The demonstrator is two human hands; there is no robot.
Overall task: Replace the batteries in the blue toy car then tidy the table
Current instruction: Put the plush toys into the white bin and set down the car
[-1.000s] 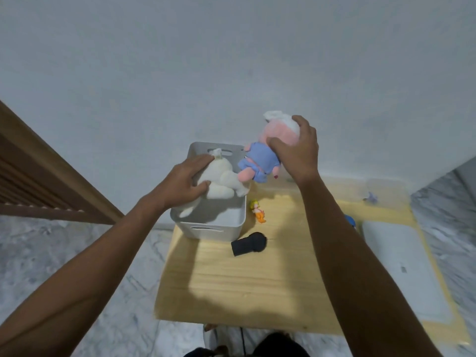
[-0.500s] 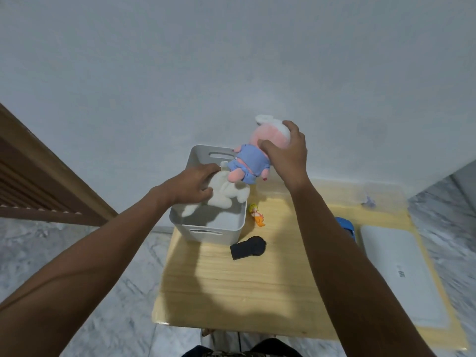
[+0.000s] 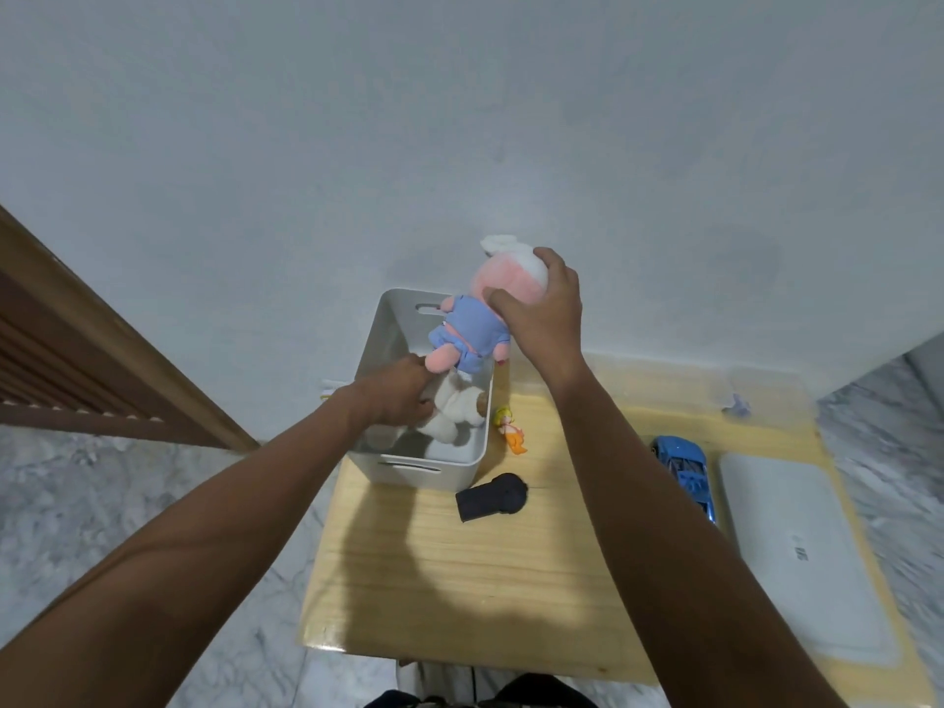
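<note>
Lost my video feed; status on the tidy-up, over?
Left hand in grey bin, gripping white plush. Right hand holds pink doll over bin. Blue toy car on table. Nothing blocking.

White plush partly hidden under left hand, blue toy car partly behind right forearm

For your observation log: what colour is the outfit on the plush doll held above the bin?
Light blue outfit, seen in the head view.
</note>
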